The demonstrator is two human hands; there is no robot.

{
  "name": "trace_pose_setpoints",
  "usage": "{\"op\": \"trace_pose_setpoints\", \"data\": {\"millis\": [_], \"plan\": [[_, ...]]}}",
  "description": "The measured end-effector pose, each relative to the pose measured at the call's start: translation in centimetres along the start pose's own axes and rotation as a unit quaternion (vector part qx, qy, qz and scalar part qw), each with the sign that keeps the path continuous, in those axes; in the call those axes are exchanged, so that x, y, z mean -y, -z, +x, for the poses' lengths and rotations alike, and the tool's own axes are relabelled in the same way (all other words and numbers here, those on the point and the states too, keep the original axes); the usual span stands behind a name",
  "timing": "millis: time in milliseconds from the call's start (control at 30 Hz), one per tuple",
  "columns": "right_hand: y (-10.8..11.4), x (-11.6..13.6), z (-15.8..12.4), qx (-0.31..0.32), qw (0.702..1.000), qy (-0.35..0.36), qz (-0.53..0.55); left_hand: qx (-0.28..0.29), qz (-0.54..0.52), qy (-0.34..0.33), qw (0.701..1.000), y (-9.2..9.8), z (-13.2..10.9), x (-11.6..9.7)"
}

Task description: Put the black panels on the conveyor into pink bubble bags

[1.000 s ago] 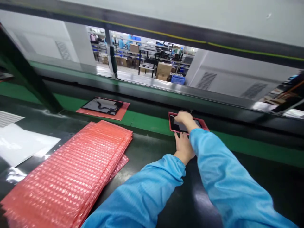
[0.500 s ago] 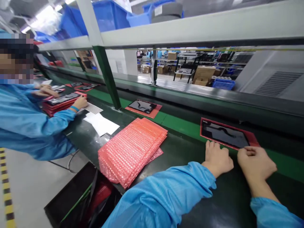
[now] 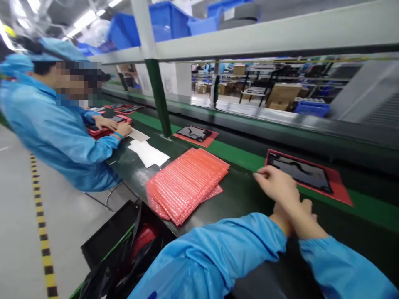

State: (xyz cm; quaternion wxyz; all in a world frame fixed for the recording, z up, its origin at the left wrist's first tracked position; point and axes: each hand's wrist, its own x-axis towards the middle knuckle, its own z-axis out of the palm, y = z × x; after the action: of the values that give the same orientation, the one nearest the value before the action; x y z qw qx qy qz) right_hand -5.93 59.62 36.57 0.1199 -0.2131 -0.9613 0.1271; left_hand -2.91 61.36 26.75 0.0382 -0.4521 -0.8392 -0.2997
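Observation:
My right hand (image 3: 277, 182) crosses over my left wrist, its thumb and finger pinched beside the near left corner of a red bubble-wrap bag (image 3: 343, 192). Whatever that pinch holds, if anything, is too small to make out. Under my right forearm, my left hand (image 3: 308, 207) is mostly hidden; only some bent knuckles show. On the red bag lies a flat, black-edged grey panel (image 3: 294, 171) with a dark curved strip on it. To the left is a stack of red bubble-wrap bags (image 3: 188, 182).
A second panel (image 3: 195, 133) lies on a red bag farther left along the green strip (image 3: 240, 155). White sheets (image 3: 148, 153) sit near a co-worker in blue (image 3: 71, 128). A green post (image 3: 158, 97) rises from the bench; a black bin (image 3: 109, 232) stands below its edge.
My right hand has moved left, from the bag's near right side across my left wrist. The view has swung left, showing more of the co-worker.

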Motion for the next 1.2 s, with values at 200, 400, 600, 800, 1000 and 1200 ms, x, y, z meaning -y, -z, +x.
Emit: {"op": "trace_pose_setpoints", "data": {"millis": [200, 400, 600, 800, 1000, 1200], "plan": [[-4.0, 9.8, 3.0, 0.103, 0.988, 0.117, 0.014, 0.030, -0.004, 0.027, 0.999, 2.6, -0.8, -1.1], [-7.6, 11.5, 4.7, 0.119, 0.979, 0.151, 0.062, -0.045, -0.079, 0.045, 0.995, 3.1, -1.0, -0.9], [-6.7, 10.6, 4.0, 0.096, 0.936, 0.172, 0.291, -0.043, -0.063, 0.037, 0.996, 2.9, -0.7, -0.5], [-5.9, 7.9, 3.8, 0.128, 0.816, 0.158, 0.542, 0.021, -0.015, 0.014, 1.000, 3.0, -1.1, -0.7], [-7.2, 1.8, 4.5, -0.010, 0.883, 0.021, 0.469, 0.036, -0.013, 0.009, 0.999, 1.1, -1.3, 0.3], [-5.3, -5.2, 1.5, -0.120, 0.929, -0.039, 0.347, 0.013, -0.069, -0.012, 0.997, -0.5, -1.4, 2.1]]}}
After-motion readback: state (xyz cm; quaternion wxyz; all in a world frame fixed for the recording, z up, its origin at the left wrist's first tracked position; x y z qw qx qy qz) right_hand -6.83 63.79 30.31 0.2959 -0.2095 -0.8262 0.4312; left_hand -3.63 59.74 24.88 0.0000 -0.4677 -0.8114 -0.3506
